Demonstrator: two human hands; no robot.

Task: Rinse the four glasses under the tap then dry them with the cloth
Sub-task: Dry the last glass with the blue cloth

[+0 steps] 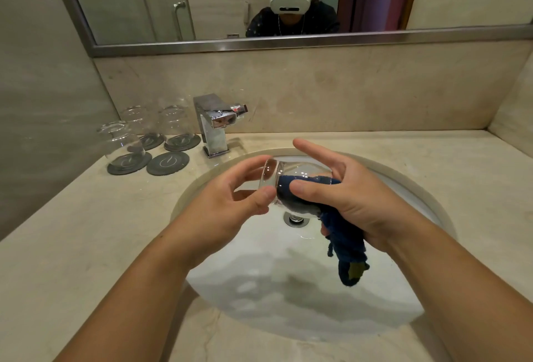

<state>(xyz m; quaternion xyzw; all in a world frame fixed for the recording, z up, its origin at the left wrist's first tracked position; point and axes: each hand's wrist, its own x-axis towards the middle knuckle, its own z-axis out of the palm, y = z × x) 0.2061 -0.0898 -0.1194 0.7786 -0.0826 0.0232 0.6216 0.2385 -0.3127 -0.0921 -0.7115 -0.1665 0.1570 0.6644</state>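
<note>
I am watching the left hand (230,203) pinching the glass (284,169) by its base over the sink (259,289). The right hand (349,197) is gripping the blue cloth (344,234) stuffed inside it. Three other glasses (176,125) are standing on coasters (168,163) left of the tap (215,127).

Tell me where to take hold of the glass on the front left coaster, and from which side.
Wrap fingers round the side wall of the front left glass, at mid-height, coming from the right over the empty coaster. That side is free; the rear left glass stands close behind, and the room wall is on its left.
</note>
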